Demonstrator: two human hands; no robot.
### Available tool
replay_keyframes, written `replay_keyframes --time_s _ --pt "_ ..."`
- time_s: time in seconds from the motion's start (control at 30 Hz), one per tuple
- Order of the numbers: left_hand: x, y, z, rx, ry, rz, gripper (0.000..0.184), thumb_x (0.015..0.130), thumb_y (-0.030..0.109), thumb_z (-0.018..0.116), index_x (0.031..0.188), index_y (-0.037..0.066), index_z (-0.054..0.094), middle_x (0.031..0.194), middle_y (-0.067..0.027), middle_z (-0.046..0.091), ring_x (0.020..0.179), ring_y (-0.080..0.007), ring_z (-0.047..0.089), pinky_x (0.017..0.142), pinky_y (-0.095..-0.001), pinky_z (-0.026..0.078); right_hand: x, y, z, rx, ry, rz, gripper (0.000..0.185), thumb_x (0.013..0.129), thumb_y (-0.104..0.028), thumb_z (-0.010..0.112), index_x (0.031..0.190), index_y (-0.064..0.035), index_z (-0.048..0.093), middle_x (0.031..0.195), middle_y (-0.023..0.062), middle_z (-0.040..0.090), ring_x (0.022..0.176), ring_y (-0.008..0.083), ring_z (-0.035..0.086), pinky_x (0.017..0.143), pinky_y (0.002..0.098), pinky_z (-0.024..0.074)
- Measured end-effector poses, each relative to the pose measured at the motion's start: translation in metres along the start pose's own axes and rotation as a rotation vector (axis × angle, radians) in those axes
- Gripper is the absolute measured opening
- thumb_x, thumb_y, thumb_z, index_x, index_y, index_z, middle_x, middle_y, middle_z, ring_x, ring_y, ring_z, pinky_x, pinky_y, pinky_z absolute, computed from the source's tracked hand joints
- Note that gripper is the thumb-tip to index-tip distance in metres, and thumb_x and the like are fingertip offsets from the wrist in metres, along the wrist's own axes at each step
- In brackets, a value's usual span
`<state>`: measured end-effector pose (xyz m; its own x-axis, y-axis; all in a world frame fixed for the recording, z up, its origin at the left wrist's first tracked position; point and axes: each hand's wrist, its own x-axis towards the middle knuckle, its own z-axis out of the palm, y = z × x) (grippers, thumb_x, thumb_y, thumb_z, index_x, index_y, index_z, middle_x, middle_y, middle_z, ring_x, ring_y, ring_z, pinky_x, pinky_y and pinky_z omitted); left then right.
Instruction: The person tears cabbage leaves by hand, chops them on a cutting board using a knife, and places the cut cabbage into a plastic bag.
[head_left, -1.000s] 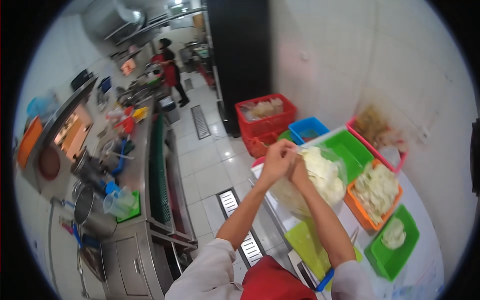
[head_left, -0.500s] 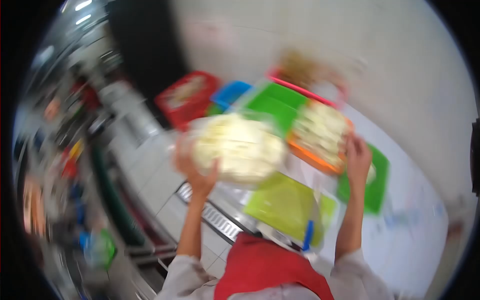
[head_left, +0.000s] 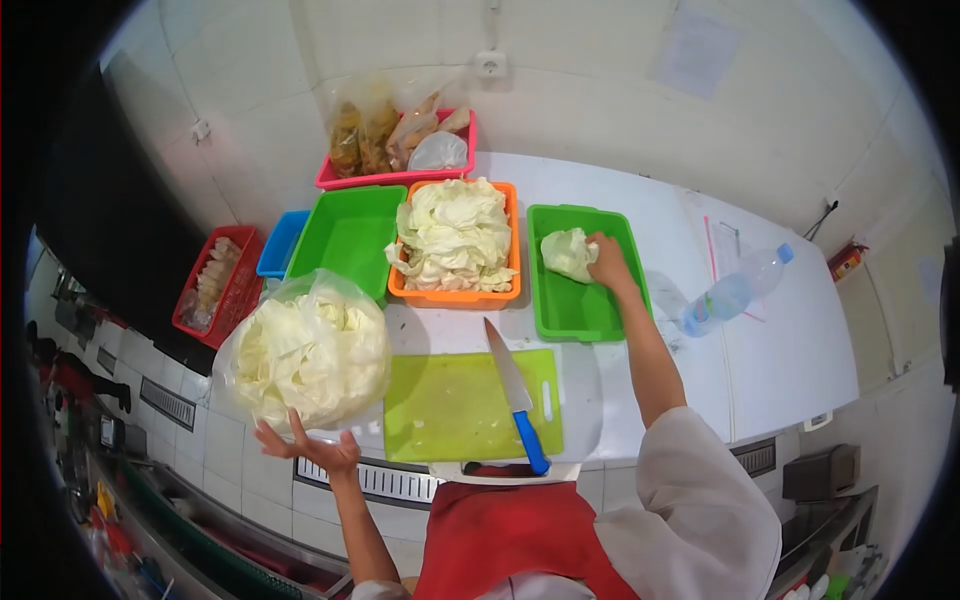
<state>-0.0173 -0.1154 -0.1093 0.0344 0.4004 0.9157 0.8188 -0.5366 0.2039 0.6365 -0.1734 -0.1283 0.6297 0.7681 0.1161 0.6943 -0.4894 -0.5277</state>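
Observation:
My left hand has its fingers spread at the near side of a clear plastic bag full of cut cabbage leaves; whether it touches the bag I cannot tell. Over on the right, my right hand has its fingers closed on a small pale piece of cabbage inside a green tray. Between the hands stands an orange tray heaped with cabbage leaves. In front of it, a blue-handled knife lies across a yellow-green cutting board.
Behind the bag is a second green tray, beside a blue container and a red basket. A pink tray of bagged items sits against the wall. A plastic bottle lies on the white table at right.
The bag of cabbage has come down beside the cutting board, and my left hand has opened away from it. My right hand has moved from the orange tray's edge to the cabbage piece in the green tray.

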Motion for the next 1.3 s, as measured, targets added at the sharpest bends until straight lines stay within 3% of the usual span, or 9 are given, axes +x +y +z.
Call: replay_keyframes --time_s 0.2,0.3,0.37,0.57,0.8,0.9,1.07,1.2,1.3 --pt "-0.012 0.072 -0.019 -0.211 -0.037 -0.035 0.069 0.103 0.069 0.045 0.139 0.011 0.053 0.167 -0.0279 0.026 0.159 -0.0529 0.017 0.122 -0.0769 0.013 -0.004 -0.002 -0.026 -0.207 -0.221 -0.147 0.046 0.082 -0.016 0.073 0.127 -0.0101 0.068 0.135 0.0216 0.060 0.125 0.0449 0.059 0.104 0.0507 0.0530" --pt "-0.010 0.105 -0.019 -0.295 -0.073 -0.043 0.063 0.103 0.063 0.049 0.130 0.007 0.058 0.163 -0.0275 0.033 0.156 -0.0540 0.024 0.122 -0.0763 0.015 -0.017 -0.023 0.010 -0.543 0.136 0.029 0.035 0.086 -0.018 0.071 0.119 -0.0051 0.069 0.123 0.0171 0.065 0.125 0.0402 0.058 0.098 0.0552 0.0538" --pt "0.000 0.125 -0.026 -0.321 -0.125 -0.030 0.051 0.105 0.050 0.056 0.124 0.002 0.059 0.162 -0.0281 0.036 0.155 -0.0515 0.029 0.123 -0.0719 0.019 -0.002 -0.011 0.035 -0.724 0.316 -0.176 0.033 0.088 -0.024 0.075 0.113 -0.0024 0.070 0.130 0.0180 0.064 0.124 0.0384 0.058 0.096 0.0572 0.0534" --pt "0.007 0.123 -0.040 -0.433 -0.124 -0.073 0.033 0.103 0.033 0.061 0.114 0.001 0.060 0.154 -0.0253 0.048 0.148 -0.0486 0.041 0.122 -0.0663 0.027 0.002 -0.026 -0.023 -0.616 0.022 -0.165 0.025 0.091 -0.021 0.071 0.112 -0.0084 0.073 0.128 0.0131 0.062 0.125 0.0317 0.057 0.096 0.0514 0.0520" --pt "0.015 0.125 -0.040 -0.541 -0.193 -0.087 0.023 0.095 0.021 0.066 0.107 0.001 0.064 0.146 -0.0270 0.052 0.138 -0.0475 0.050 0.122 -0.0718 0.029 0.004 -0.015 0.000 -0.881 0.241 -0.344 0.031 0.087 -0.027 0.081 0.110 -0.0069 0.077 0.134 0.0116 0.059 0.131 0.0353 0.052 0.098 0.0596 0.0482" --pt "0.022 0.126 -0.050 -0.599 -0.193 -0.174 0.021 0.095 0.017 0.067 0.107 0.000 0.065 0.142 -0.0260 0.057 0.133 -0.0448 0.054 0.117 -0.0642 0.037 -0.011 -0.058 -0.050 -0.486 0.164 -0.208 0.024 0.095 -0.020 0.074 0.116 -0.0075 0.077 0.127 0.0122 0.063 0.124 0.0354 0.058 0.098 0.0565 0.0508" --pt "0.045 0.140 -0.048 -0.816 -0.294 -0.400 0.021 0.093 0.010 0.069 0.111 -0.002 0.065 0.134 -0.0236 0.063 0.126 -0.0410 0.059 0.110 -0.0522 0.045 -0.035 -0.114 -0.102 0.384 -0.005 -0.460 0.033 0.098 -0.009 0.069 0.131 -0.0076 0.072 0.120 0.0160 0.072 0.108 0.0328 0.069 0.100 0.0416 0.0537" --pt "0.095 0.172 -0.015 -0.936 -0.396 -0.209 0.039 0.091 0.010 0.077 0.127 0.000 0.067 0.133 -0.0203 0.067 0.124 -0.0376 0.063 0.106 -0.0472 0.051 -0.102 -0.194 -0.107 0.292 -0.346 -0.683 0.038 0.098 -0.013 0.071 0.135 -0.0055 0.070 0.125 0.0146 0.072 0.117 0.0263 0.068 0.101 0.0380 0.0541" --pt "0.103 0.192 0.020 -1.049 -0.666 -0.329 0.048 0.091 0.009 0.080 0.137 0.004 0.068 0.133 -0.0160 0.070 0.116 -0.0272 0.068 0.093 -0.0385 0.056 -0.133 -0.221 -0.062 0.395 -0.681 -0.665 0.053 0.097 -0.015 0.072 0.148 -0.0066 0.061 0.130 0.0100 0.070 0.119 0.0213 0.066 0.108 0.0369 0.0527"
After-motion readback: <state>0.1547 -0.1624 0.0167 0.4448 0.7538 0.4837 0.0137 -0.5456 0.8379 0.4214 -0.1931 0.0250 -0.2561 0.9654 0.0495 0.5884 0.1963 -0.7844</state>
